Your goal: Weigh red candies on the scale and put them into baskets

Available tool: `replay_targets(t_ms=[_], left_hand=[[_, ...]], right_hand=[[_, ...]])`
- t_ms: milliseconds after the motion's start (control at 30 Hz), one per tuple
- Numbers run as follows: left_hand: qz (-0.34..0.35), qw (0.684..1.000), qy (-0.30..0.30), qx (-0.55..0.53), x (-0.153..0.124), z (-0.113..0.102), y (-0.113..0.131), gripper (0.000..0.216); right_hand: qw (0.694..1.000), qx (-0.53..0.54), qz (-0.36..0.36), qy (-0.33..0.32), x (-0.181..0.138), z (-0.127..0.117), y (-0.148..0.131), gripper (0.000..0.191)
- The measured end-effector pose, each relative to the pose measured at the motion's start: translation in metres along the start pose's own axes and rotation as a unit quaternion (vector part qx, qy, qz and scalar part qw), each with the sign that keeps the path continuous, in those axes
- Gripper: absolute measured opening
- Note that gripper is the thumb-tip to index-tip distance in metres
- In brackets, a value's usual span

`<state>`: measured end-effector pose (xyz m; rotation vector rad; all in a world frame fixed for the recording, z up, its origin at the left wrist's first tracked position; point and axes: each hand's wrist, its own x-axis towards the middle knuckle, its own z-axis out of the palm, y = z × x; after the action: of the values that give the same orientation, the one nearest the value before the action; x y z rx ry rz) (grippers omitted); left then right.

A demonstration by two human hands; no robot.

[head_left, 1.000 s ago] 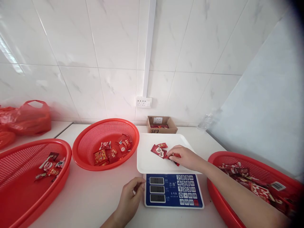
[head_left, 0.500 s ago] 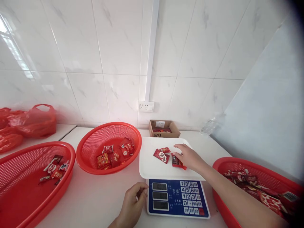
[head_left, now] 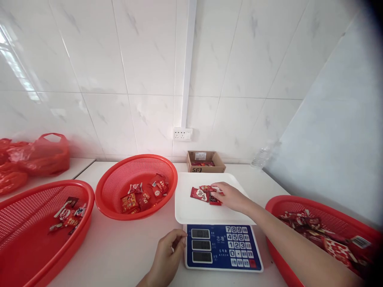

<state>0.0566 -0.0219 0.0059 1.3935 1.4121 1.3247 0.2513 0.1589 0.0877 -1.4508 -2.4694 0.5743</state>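
Note:
A blue-faced electronic scale (head_left: 223, 247) with a white weighing tray (head_left: 194, 209) stands on the white counter. Three red candy packets (head_left: 206, 194) lie close together on the tray. My right hand (head_left: 231, 196) rests on the tray, fingers curled over the rightmost packet and touching the pile. My left hand (head_left: 167, 257) lies on the counter at the scale's left front corner, fingers loosely curled with nothing visible in them.
A round red basket (head_left: 119, 211) with several candy packets sits left of the scale. Another red basket (head_left: 18, 255) is at far left, a third (head_left: 278, 207) full of packets at right. A small cardboard box (head_left: 205, 161), a wall socket (head_left: 182, 134) and red plastic bags (head_left: 38, 153) are behind.
My right hand slid the dark-red packet leftwards on the tray until it joined the other two. My left hand stayed at the scale's corner.

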Motion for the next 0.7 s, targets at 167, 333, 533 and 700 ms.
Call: replay_targets(t_ms=[167, 333, 533, 700], left_hand=[[-0.004, 1.0, -0.001, 0.007, 0.0, 0.001, -0.003, 0.023], [-0.006, 1.0, 0.005, 0.014, 0.003, -0.001, -0.005, 0.024], [0.005, 0.999, 0.0, 0.032, 0.002, -0.003, -0.007, 0.025], [0.007, 0.999, -0.024, 0.045, 0.002, -0.005, -0.013, 0.026]], right_hand=[[0.998, -0.032, -0.028, -0.049, 0.001, 0.01, -0.011, 0.058], [0.991, 0.013, -0.075, -0.107, -0.012, 0.0, -0.013, 0.056], [1.0, -0.002, 0.003, 0.025, -0.054, -0.06, 0.039, 0.054], [0.989, -0.043, 0.138, -0.016, -0.114, -0.078, 0.114, 0.042]])
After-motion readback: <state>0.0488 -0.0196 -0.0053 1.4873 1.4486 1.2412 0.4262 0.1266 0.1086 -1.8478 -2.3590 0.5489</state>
